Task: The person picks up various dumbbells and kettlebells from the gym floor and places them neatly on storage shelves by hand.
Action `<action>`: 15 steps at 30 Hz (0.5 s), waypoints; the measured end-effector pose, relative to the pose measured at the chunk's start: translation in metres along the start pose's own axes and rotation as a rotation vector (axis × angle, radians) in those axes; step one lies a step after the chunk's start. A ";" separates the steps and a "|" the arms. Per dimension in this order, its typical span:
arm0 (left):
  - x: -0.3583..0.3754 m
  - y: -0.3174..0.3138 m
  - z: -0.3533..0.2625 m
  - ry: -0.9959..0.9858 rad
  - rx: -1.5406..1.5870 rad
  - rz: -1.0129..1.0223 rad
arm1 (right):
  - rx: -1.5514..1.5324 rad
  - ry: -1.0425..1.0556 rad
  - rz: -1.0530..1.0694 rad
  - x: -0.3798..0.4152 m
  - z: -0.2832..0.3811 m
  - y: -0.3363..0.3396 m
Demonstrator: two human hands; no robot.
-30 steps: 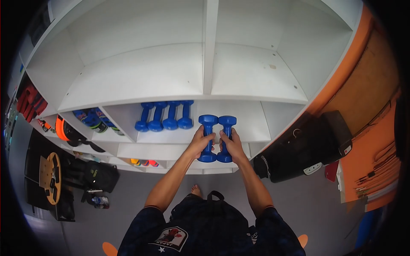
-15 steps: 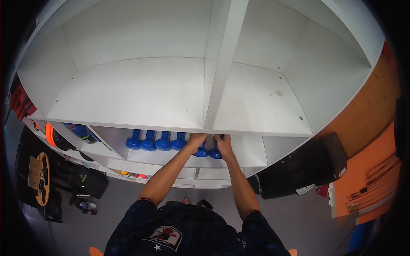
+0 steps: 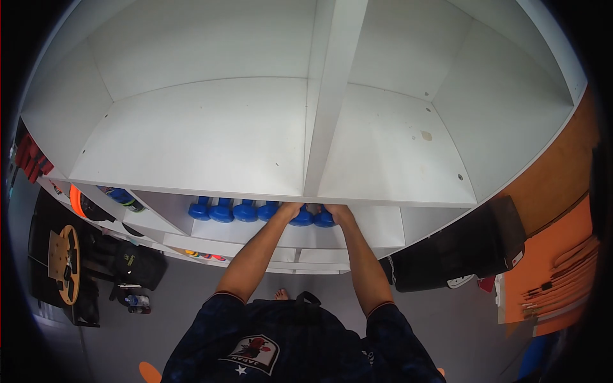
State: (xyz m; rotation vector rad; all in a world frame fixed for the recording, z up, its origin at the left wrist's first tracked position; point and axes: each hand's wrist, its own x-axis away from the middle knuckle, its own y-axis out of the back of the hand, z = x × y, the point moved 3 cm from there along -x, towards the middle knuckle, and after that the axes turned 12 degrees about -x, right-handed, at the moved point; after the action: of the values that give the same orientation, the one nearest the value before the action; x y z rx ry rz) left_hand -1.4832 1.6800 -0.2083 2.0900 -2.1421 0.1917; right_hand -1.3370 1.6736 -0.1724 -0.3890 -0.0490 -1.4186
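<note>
Reaching beneath the upper shelf [image 3: 204,140], left hand [image 3: 290,210] and right hand [image 3: 336,213] were at the two rightmost blue dumbbells [image 3: 301,219] on the lower shelf [image 3: 377,228], fingers and dumbbells' far ends hidden, grip and opening impossible to tell.

White shelf [image 3: 255,235] — blue dumbbells [image 3: 221,212] stand lined up in a row on it.

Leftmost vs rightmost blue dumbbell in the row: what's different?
Hand: the rightmost dumbbell has the right hand at it; the leftmost dumbbell has none.
Neighbors: the leftmost sits nearest the compartment's left panel; the rightmost has its only neighbor on its left.
Visibility: the leftmost shows some handle; the rightmost shows mainly its near end.
Shared: blue color, same compartment.
</note>
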 end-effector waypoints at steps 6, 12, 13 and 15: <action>-0.006 0.009 -0.006 -0.086 -0.185 -0.039 | 0.016 -0.108 0.019 -0.009 0.002 -0.001; -0.012 0.012 -0.016 -0.347 -0.671 -0.216 | -0.081 -0.073 -0.033 -0.004 0.005 -0.004; -0.012 0.011 -0.016 -0.397 -0.755 -0.256 | -0.064 -0.080 -0.030 -0.003 0.007 -0.004; -0.013 0.010 -0.017 -0.479 -0.901 -0.325 | 0.054 0.042 -0.106 -0.008 0.006 -0.002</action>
State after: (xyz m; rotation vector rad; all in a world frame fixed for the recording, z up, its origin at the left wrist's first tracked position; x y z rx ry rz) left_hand -1.4927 1.6966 -0.1945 1.9279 -1.5284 -1.1718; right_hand -1.3390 1.6826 -0.1682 -0.3153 -0.0746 -1.5261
